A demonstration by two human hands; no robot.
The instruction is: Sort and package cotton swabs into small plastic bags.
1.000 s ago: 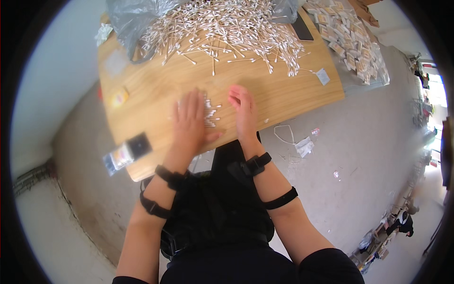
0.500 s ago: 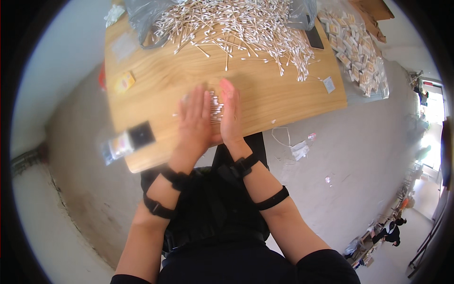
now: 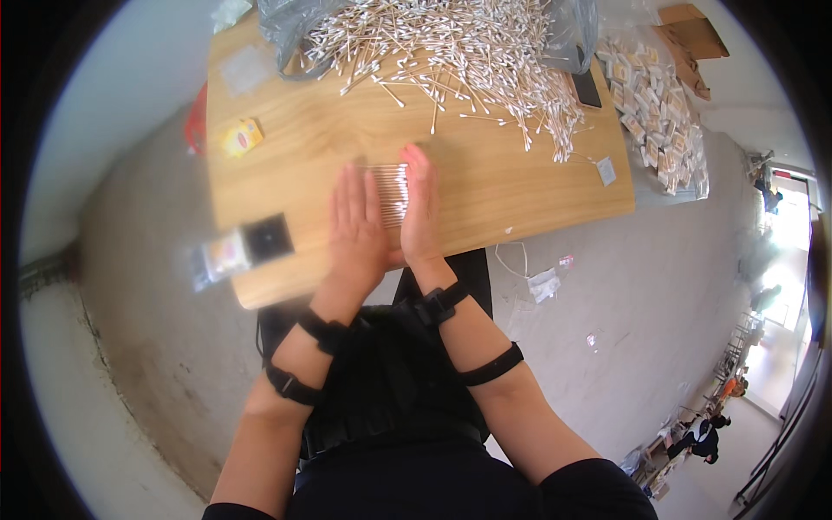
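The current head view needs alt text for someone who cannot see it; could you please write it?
A person's left hand and right hand flank a row of cotton swabs lying side by side on a wood-grain table. Beyond them spreads a large heap of loose swabs beside a gray plastic bag, with a clear bag of small packs at right.

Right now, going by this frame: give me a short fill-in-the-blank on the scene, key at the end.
1. A small batch of swabs lies ____ the left hand and the right hand.
2. The heap of loose swabs is at the ____ end of the table from the person.
3. The strap on the right wrist is coloured ____.

Missing words: between; far; black.
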